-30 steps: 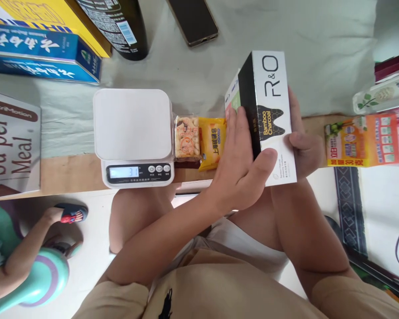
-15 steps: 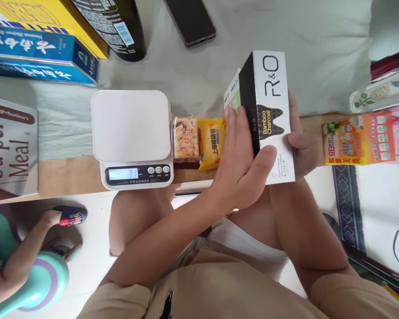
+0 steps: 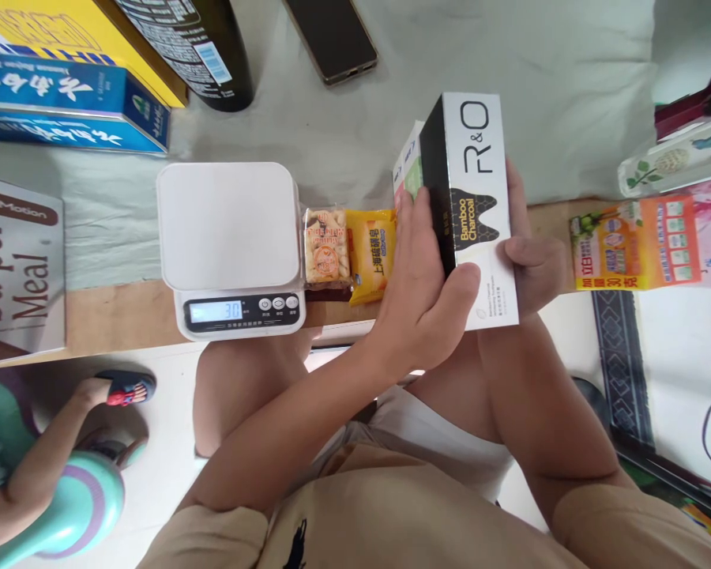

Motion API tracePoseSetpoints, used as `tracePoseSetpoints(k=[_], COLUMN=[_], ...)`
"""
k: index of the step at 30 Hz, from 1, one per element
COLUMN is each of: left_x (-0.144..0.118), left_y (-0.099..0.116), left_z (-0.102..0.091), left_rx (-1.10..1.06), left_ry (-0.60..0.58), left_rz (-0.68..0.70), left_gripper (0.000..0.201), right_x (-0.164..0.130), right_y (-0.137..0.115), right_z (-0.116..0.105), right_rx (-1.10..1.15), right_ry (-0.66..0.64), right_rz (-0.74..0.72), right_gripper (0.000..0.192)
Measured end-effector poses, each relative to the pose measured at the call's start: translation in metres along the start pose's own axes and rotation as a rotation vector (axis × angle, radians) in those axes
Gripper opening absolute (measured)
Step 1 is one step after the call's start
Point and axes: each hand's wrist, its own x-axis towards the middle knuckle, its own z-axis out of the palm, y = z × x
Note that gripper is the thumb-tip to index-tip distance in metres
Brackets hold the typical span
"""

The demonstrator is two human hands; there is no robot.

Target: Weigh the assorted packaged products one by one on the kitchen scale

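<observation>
R&O box (image 3: 479,209): right of the frame's centre.
Left hand (image 3: 418,288): holding its left side.
Right hand (image 3: 535,265): holding its right side.
Box handling: apparently steadying; next move calls for even pressure.

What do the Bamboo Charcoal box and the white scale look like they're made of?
The Bamboo Charcoal box looks like printed cardboard, perhaps satin-finished: flat panels, crisp folded edges. The white scale seems plastic, probably matte: rounded, moulded-looking corners and soft, even shading.
</observation>
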Motion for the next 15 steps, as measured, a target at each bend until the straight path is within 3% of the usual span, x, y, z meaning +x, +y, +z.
tracePoseSetpoints(k=[7,12,15], left_x=[0.004,0.003,0.002], left_y=[0.006,0.004,0.016], left_z=[-0.003,-0.001,-0.009], left_rx=[-0.019,-0.019,-0.028], left_ry=[0.035,0.094,0.110], left_rz=[-0.113,-0.115,-0.106], left_gripper=[0.077,0.073,0.070], right_x=[0.002,0.004,0.005], right_y=[0.004,0.010,0.014], right_z=[-0.004,-0.009,-0.015], right_rx=[0.029,0.035,0.064], right_ry=[-0.016,-0.025,-0.049], right_rz=[-0.051,-0.102,-0.157], right_gripper=[0.081,0.080,0.075])
